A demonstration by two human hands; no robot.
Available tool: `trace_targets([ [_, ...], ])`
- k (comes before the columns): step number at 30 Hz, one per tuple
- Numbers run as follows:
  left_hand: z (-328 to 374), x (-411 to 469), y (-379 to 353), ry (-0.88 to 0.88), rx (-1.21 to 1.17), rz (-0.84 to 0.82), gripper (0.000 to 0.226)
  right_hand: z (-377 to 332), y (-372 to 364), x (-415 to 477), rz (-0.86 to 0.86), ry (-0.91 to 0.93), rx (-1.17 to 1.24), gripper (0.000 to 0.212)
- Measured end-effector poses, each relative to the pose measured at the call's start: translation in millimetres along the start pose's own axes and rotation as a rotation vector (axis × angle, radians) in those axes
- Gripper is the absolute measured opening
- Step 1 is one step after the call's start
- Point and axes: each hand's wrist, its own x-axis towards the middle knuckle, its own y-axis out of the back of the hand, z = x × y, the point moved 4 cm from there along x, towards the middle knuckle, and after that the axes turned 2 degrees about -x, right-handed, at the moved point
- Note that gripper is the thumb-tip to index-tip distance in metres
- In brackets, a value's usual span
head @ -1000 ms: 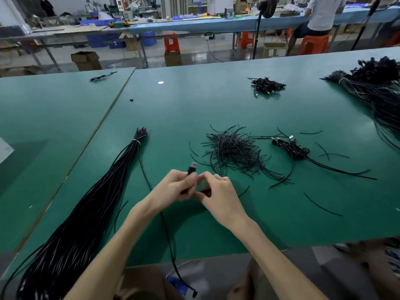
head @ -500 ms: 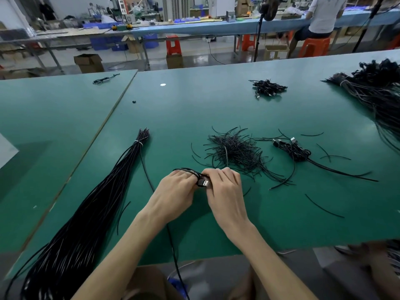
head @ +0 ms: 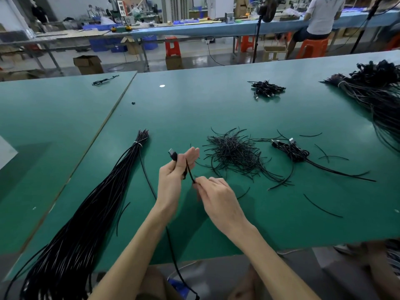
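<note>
Coiling judged under way: grips, pressed together half second ago, now drawn apart. Plug [head: 172,153] held raised above left grip [head: 171,178], fingers curled round cable [head: 175,264]. Black strand [head: 190,171] pinched taut by right grip [head: 216,193], just beside left. Next loop judged ready.

a wide green worktable [head: 216,109] fills the near ground, and a second green table [head: 54,118] butts against it on the left, a thin seam between them. beyond their far edge lies a grey glossy floor [head: 194,57] that mirrors the light from above. on it stand a cardboard box [head: 87,64] at left and a red stool [head: 172,46] near the middle. a long blue-topped bench [head: 194,29] crosses the far room, with blue crates [head: 101,43] under its left part. far right, a person in a white shirt [head: 322,16] sits at it on an orange stool [head: 311,47]. a black pole stand [head: 256,40] rises nearby.
</note>
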Motion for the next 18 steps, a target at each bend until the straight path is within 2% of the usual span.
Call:
trace_targets([
  [4,5,0,-8,0.105,-0.390,-0.092,0.057,10,-3,2,-0.127,-0.123,0.178,0.021],
  [6,5,0,-5,0.142,-0.457,-0.084,0.057,13,-2,2,-0.120,-0.142,0.230,0.022],
  [9,4,-2,2,0.198,-0.488,-0.072,0.045,16,-4,2,-0.119,-0.183,0.263,0.032],
  [12,8,-5,9,0.213,-0.361,-0.158,0.044,21,-8,1,-0.150,-0.227,0.265,0.044],
  [15,12,-7,14,0.138,-0.058,-0.239,0.047,22,-10,2,-0.170,-0.230,0.217,0.055],
  [18,19,-9,23,-0.005,0.262,-0.201,0.049,26,-10,2,-0.128,-0.275,0.290,0.052],
])
